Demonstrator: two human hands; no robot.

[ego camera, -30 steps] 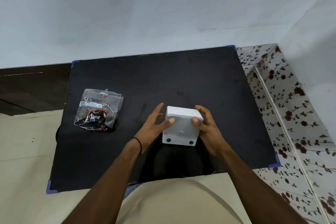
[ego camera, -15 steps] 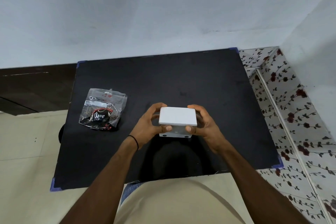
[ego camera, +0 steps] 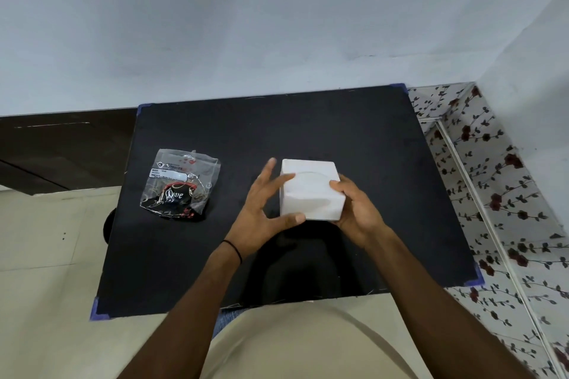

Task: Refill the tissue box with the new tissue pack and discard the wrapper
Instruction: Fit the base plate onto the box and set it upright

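You have the white tissue box (ego camera: pixel 311 191) between both hands over the black table (ego camera: pixel 354 132) — right hand (ego camera: pixel 357 209) cupping its side, left hand (ego camera: pixel 261 212) spread, thumb and fingertip steadying it, probably to find its opening. The tissue pack (ego camera: pixel 181 183) lies left of the box, unopened.

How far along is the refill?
Early. Nothing is done: the pack lies sealed in its wrapper on the mat. In hand: both hands, left and right, hold the white box. Left: open it, load tissues, bin the wrapper.
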